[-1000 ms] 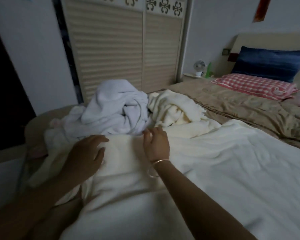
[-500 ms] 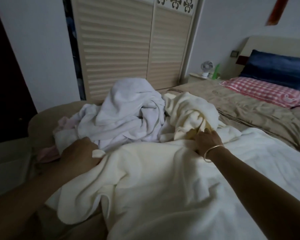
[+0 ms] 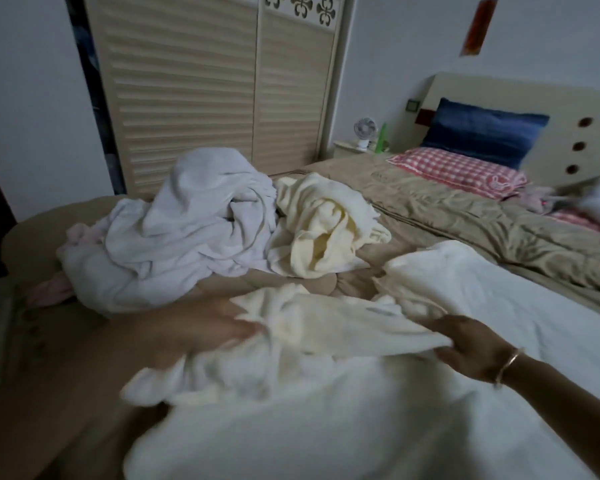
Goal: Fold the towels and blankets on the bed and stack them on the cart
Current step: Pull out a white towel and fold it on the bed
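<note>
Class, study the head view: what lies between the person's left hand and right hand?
A bunched stretch of the cream blanket runs from the left hand to the right hand, as the head view shows.

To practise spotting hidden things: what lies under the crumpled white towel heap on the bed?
A pink cloth pokes out at the left edge of the white towel heap, and the tan bedspread lies beneath it. Anything else under the heap is covered.

Cream blanket (image 3: 326, 393) soft fleecy cloth; wardrobe doors (image 3: 215, 88) matt slatted wood.
</note>
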The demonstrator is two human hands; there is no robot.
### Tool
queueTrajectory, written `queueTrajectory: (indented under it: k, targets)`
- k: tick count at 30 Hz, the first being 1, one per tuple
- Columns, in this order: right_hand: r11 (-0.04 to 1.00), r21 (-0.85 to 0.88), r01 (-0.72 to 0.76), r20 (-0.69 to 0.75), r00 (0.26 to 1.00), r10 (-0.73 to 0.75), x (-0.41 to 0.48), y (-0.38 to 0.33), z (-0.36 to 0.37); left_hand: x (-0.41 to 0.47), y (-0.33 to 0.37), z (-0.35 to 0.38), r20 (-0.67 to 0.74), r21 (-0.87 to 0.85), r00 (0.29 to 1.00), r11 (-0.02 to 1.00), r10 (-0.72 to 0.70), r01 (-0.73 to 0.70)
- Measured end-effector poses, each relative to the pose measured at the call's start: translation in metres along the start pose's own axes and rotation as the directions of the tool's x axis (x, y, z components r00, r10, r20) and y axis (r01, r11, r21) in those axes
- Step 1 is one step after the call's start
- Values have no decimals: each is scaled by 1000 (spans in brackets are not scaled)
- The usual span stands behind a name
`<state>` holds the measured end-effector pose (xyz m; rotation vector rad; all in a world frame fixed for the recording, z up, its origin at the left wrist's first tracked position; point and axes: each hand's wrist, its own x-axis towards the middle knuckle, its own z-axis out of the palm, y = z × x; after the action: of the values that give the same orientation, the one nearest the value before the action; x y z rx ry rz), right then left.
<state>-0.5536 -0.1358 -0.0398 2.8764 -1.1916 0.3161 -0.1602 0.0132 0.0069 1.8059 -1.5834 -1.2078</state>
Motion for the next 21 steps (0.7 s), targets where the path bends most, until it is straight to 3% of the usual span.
queueTrajectory:
  k: [1,2,3,5,6,7,9,11,12,13,14,15,16,18,19,21]
  targets:
    - [982,52,-181,114,978,174,-10,-2,-2,-6,-1,15,168,171,984,985,-54,25]
    - [899,171,-403,239,902,359,-12,-3,-2,-12,-2,28,290,320,952,947,-94,-4]
    - [752,314,-579,337,809,482,-13,-2,-3,-18,-5,39,368,412,923,910,-112,-54]
    - [491,497,-715,409,692,594,-1,1,-5,-25,-8,50,409,490,902,867,-139,-89]
    - [439,516,-735,424,665,614,5,3,-6,-30,-11,51,401,494,908,863,-124,-101]
    - [451,472,-758,419,643,642,13,1,-7,-32,-12,50,378,470,922,876,-87,-110]
    - [559,242,-793,339,609,717,19,-4,-1,-33,-13,45,223,350,973,926,67,-144]
    - [598,22,-801,188,591,784,19,-12,6,-34,-13,43,-138,210,962,956,236,-204]
    - [571,-43,-820,139,561,816,17,-12,12,-36,-15,42,-373,206,875,947,310,-247]
    - [519,-89,-850,101,511,854,15,-16,14,-37,-17,41,-556,261,743,927,373,-270]
    - [473,-85,-877,82,467,881,14,-11,21,-38,-21,40,-642,325,645,909,415,-261]
    - [434,-81,-897,82,428,900,12,-12,24,-42,-22,40,-651,379,628,900,426,-217]
    - [413,-63,-909,82,407,910,11,-9,26,-45,-22,43,-601,403,702,903,382,-147]
    - [401,-39,-915,64,398,915,5,-5,27,-52,-23,52,-350,514,930,853,113,90]
    - [377,-6,-926,47,376,925,0,-5,21,-56,-22,58,-220,652,975,738,-37,175]
    - [282,181,-942,32,292,956,-13,7,11,-59,-25,71,-134,877,986,452,-100,165]
